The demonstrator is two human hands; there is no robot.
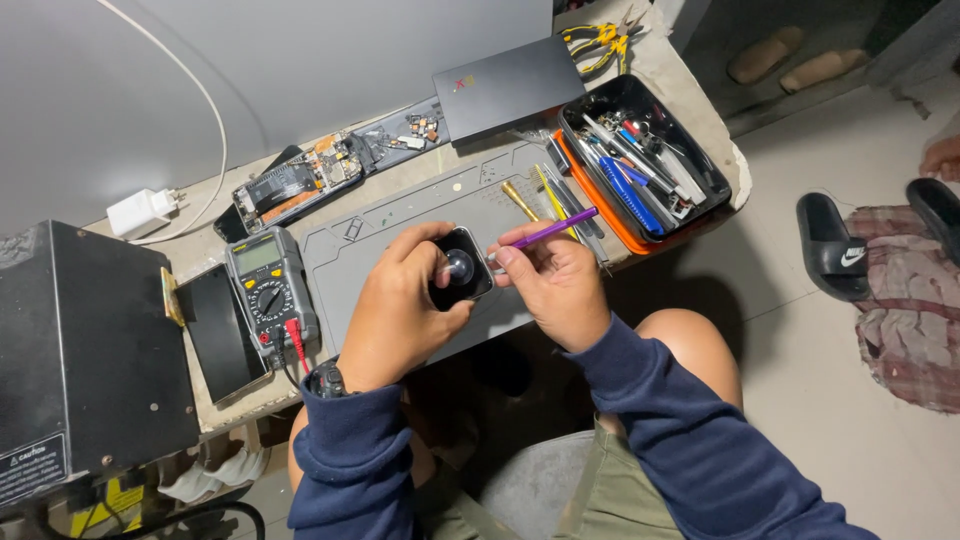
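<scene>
My left hand [400, 305] grips a small black rounded device [468, 268] with a clear suction cup stuck on its face, holding it just above the grey work mat [400, 215]. My right hand [555, 285] holds a purple pry tool [555, 230] like a pen, its tip against the device's right edge. Both sleeves are dark blue.
A multimeter [270, 285] with red and black leads lies left of the mat, beside a black box [85, 350]. Behind are an opened phone [295, 185], a dark flat case [510, 85], yellow pliers [600, 40] and a tray of tools [640, 160]. Sandals [835, 245] lie on the floor.
</scene>
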